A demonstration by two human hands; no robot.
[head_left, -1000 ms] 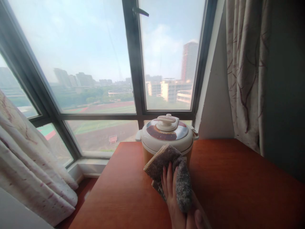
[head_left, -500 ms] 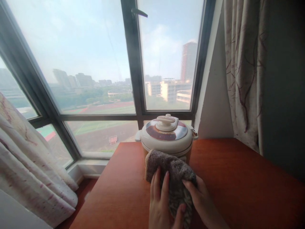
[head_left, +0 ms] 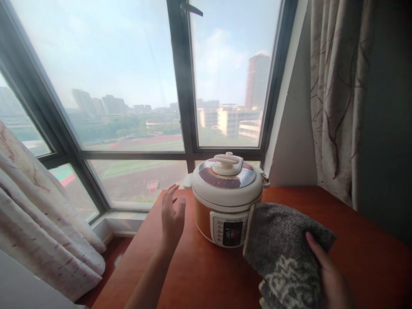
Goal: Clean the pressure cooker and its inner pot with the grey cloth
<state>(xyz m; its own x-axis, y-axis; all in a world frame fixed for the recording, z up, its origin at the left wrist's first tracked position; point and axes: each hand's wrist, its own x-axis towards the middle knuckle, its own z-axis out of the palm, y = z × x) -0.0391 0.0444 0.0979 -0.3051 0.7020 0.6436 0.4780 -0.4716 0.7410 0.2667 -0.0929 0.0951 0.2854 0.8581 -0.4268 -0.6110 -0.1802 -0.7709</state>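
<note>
A cream and orange electric pressure cooker (head_left: 225, 195) stands on a reddish wooden table (head_left: 193, 274) by the window, its control panel facing me. My left hand (head_left: 172, 214) hovers open just left of the cooker, fingers spread, touching nothing. My right hand (head_left: 331, 274) grips a folded grey patterned cloth (head_left: 283, 249), held to the right of the cooker's front, close to its panel.
A large dark-framed window (head_left: 183, 107) rises behind the table. Patterned curtains hang at the left (head_left: 41, 223) and the right (head_left: 337, 94). The table's left edge drops toward the floor and window sill.
Both hands held the cloth in front of the cooker; now the left hand has let go and moved left, and the right hand has carried the cloth to the right.
</note>
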